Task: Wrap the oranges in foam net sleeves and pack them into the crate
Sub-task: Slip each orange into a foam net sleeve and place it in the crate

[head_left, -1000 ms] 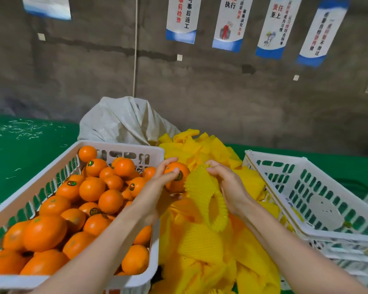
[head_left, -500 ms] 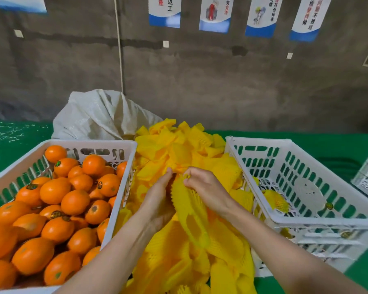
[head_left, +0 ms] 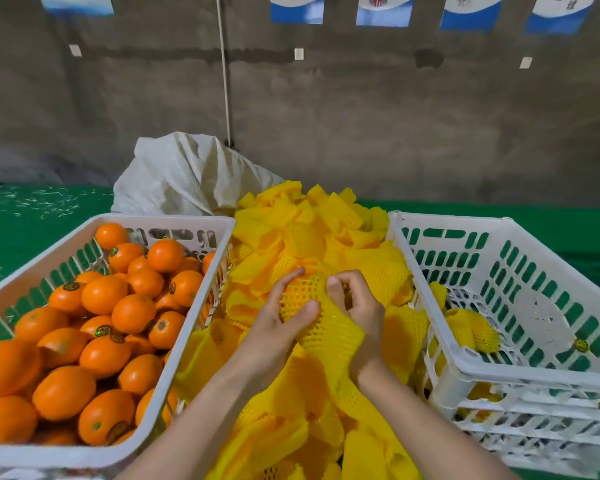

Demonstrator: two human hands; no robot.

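Oranges (head_left: 101, 327) mostly sat bare in the left crate (head_left: 174, 393). The left hand (head_left: 274, 327) gripped one orange (head_left: 300, 292) and the right hand (head_left: 361, 310) its sleeve (head_left: 333, 334). Few wrapped ones (head_left: 475, 332) lay in the right crate (head_left: 471, 370).

The foam net sleeve (head_left: 326, 327) at the near centre was soft yellow foam mesh, matt, its lattice stretched open so that the peel of the orange (head_left: 297, 294) inside showed through the holes. The pile of sleeves (head_left: 291, 233) around it had the same dull, spongy look. The loose oranges (head_left: 132, 313) on the left had smooth, finely dimpled peel with a waxy gloss, and some bore small shiny stickers (head_left: 103, 330). The left crate (head_left: 174, 341) and the right crate (head_left: 465, 368) were white moulded plastic, smooth with a faint sheen. The far sack (head_left: 187, 174) looked woven, creased and matt. The green surface (head_left: 32, 220) was matt. The wall (head_left: 361, 116) was rough, stained grey concrete.
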